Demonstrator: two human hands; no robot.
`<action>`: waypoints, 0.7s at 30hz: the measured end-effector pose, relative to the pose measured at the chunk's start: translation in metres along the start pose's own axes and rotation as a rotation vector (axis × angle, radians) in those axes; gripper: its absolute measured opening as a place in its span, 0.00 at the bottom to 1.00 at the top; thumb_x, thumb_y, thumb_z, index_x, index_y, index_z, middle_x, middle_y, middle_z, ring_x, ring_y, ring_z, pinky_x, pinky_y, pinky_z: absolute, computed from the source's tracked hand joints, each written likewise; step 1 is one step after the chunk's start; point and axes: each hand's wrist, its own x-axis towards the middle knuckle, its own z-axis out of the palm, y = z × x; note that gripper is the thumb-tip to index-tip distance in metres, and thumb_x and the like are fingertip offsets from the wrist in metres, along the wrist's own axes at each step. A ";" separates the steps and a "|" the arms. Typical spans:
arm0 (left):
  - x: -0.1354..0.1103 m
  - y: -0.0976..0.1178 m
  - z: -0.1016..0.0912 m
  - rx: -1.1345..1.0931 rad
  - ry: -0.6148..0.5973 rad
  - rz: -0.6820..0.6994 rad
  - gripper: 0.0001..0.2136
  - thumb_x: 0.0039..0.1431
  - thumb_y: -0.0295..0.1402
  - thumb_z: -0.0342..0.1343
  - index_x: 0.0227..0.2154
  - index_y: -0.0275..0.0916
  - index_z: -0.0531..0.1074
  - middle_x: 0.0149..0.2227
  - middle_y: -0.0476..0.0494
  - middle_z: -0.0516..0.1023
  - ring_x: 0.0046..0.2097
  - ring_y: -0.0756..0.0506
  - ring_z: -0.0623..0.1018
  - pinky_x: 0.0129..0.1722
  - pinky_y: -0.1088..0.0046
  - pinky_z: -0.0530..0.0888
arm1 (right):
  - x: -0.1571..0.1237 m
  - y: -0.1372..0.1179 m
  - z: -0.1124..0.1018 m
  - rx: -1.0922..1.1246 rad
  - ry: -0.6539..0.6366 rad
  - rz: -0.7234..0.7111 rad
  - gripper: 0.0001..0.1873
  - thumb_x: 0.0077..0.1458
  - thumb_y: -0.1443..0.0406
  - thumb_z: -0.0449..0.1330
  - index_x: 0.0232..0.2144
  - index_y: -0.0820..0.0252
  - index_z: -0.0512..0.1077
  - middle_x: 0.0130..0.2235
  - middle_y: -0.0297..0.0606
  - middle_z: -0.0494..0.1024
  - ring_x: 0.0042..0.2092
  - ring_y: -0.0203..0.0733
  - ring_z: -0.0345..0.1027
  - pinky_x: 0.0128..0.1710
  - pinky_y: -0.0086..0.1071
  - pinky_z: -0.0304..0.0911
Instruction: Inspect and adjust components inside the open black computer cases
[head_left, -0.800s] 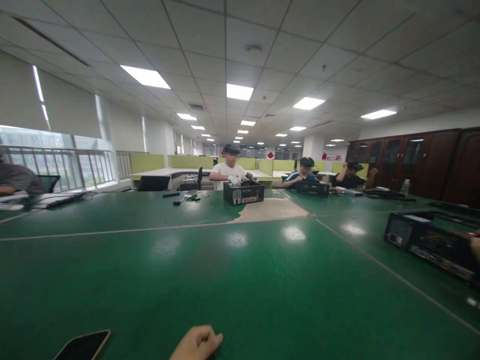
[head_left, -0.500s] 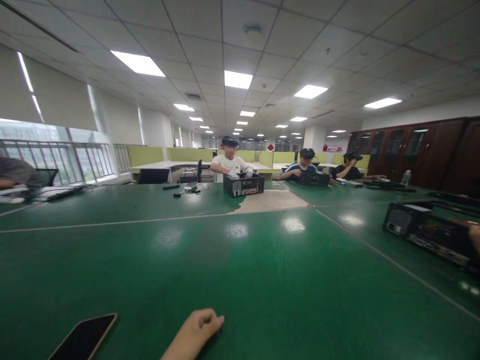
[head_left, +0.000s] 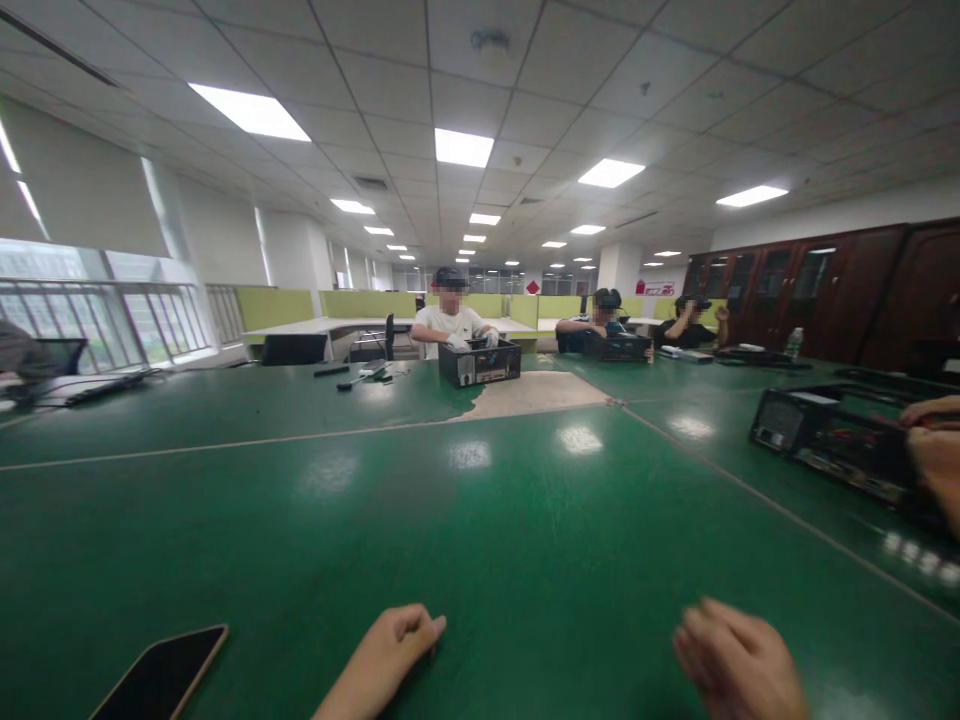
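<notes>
— Phone (head_left: 161,675), dark screen up: where on the table (head_left: 525,520) does it lie?

— Flat at the near edge of the green table, toward the near left corner, its long side slanted to that edge. Nothing touches it.

— Which hand is nearest?

— Left hand (head_left: 390,650), at the near edge, near the phone but apart from it. Fingers are curled into a loose fist, with the thumb laid along the forefinger. It holds nothing and rests on the surface.

— And the right hand (head_left: 739,660)?

— Also at the near edge, well to the right of the left hand. It is blurred. The fingers appear bent and nothing shows in its grasp, but whether it is closed or touches the surface cannot be told.

— What else stands on the table?

— At the far edge, a black computer case (head_left: 480,362), open at the top, with a person in a white shirt (head_left: 450,322) behind it, both gloved hands at its rim. Just before that case, a tan patch (head_left: 536,393) interrupts the green surface. Toward the right edge, a second computer case (head_left: 832,445) lies open, and a co-worker's hands (head_left: 934,450) are at its right end. Small items (head_left: 360,375) lie left of the far case, too small to identify.
</notes>
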 end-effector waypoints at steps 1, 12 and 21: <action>0.000 0.000 0.000 -0.003 -0.005 -0.006 0.25 0.49 0.60 0.49 0.21 0.40 0.61 0.18 0.58 0.52 0.22 0.53 0.53 0.22 0.75 0.50 | 0.014 0.007 0.017 0.157 -0.016 0.061 0.25 0.46 0.59 0.65 0.15 0.60 0.53 0.14 0.22 0.51 0.15 0.24 0.46 0.15 0.22 0.49; 0.008 -0.009 -0.003 -0.039 -0.062 -0.091 0.26 0.48 0.61 0.50 0.22 0.41 0.58 0.18 0.59 0.49 0.20 0.54 0.50 0.19 0.76 0.46 | 0.114 0.015 0.091 0.764 -0.226 0.177 0.27 0.40 0.68 0.58 0.15 0.61 0.37 0.13 0.22 0.39 0.15 0.27 0.28 0.12 0.22 0.38; 0.005 -0.004 -0.003 -0.043 -0.083 -0.172 0.25 0.49 0.62 0.48 0.23 0.42 0.58 0.17 0.61 0.46 0.18 0.54 0.48 0.18 0.76 0.43 | 0.116 0.018 0.079 0.960 -0.469 0.142 0.22 0.46 0.70 0.53 0.13 0.60 0.42 0.14 0.23 0.37 0.15 0.28 0.24 0.12 0.23 0.31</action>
